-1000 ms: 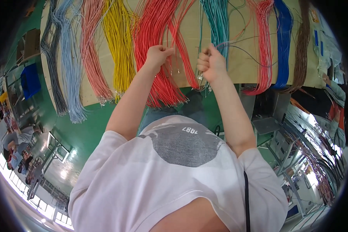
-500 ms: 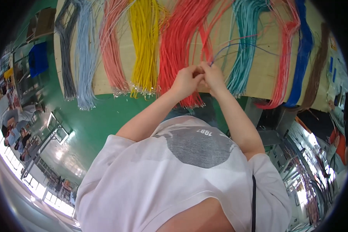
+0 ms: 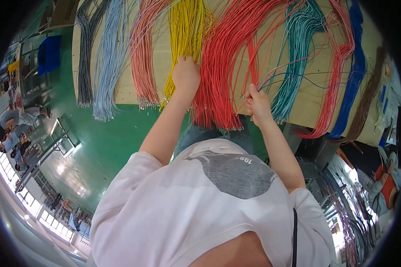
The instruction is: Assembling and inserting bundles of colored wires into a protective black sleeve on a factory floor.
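Note:
My left hand (image 3: 186, 76) rests on the bundle of yellow wires (image 3: 185, 26), its fingertips bent down among the strands. How many strands it grips is hidden. Closed in a pinch, my right hand (image 3: 259, 107) holds a few thin wires at the table's near edge. A dark blue wire (image 3: 314, 81) and a pink one run from this hand to the right, across the teal bundle (image 3: 294, 66). Between my two hands hangs the thick bundle of red wires (image 3: 218, 75), with metal terminals at its near ends.
Left of the yellow lie salmon (image 3: 143, 66), light blue (image 3: 109, 66) and grey (image 3: 84, 62) wire bundles. To the right are pinkish-red (image 3: 334, 89), blue (image 3: 354, 80) and brown (image 3: 370, 98) ones. Their ends overhang the wooden tabletop (image 3: 127, 91). A blue bin (image 3: 49, 55) stands off left; a person sits far right.
My left hand has left my right hand and moved left onto the yellow wires. My right hand has shifted slightly right and nearer, still pinching wires. The whole view has shifted a little.

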`<action>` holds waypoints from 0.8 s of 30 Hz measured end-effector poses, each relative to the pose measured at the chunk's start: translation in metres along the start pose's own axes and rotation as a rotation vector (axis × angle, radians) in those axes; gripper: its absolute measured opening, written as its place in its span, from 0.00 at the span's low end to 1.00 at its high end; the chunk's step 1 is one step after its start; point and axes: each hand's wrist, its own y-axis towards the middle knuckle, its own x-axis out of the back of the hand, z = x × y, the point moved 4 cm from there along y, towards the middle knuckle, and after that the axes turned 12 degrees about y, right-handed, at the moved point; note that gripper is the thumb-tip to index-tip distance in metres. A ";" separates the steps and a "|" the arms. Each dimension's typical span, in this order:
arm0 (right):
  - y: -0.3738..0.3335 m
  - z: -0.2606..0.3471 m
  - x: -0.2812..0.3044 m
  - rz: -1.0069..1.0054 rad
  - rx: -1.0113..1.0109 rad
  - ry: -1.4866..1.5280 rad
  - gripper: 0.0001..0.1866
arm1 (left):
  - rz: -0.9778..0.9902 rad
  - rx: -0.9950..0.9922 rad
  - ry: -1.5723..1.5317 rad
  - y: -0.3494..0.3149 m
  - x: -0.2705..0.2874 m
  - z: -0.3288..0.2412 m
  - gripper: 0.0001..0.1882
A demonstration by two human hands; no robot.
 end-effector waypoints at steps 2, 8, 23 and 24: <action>-0.001 0.002 -0.003 0.022 0.014 0.048 0.19 | 0.000 -0.007 -0.019 0.002 0.002 0.001 0.09; 0.014 -0.005 0.002 0.008 0.231 0.103 0.18 | 0.122 0.071 -0.509 0.011 0.011 0.031 0.11; -0.027 -0.025 -0.074 0.166 -0.028 -0.160 0.13 | 0.654 -0.074 -1.172 -0.030 0.030 -0.021 0.08; -0.024 -0.023 -0.073 0.184 -0.032 -0.163 0.13 | 0.765 -0.062 -1.227 -0.027 0.029 -0.017 0.07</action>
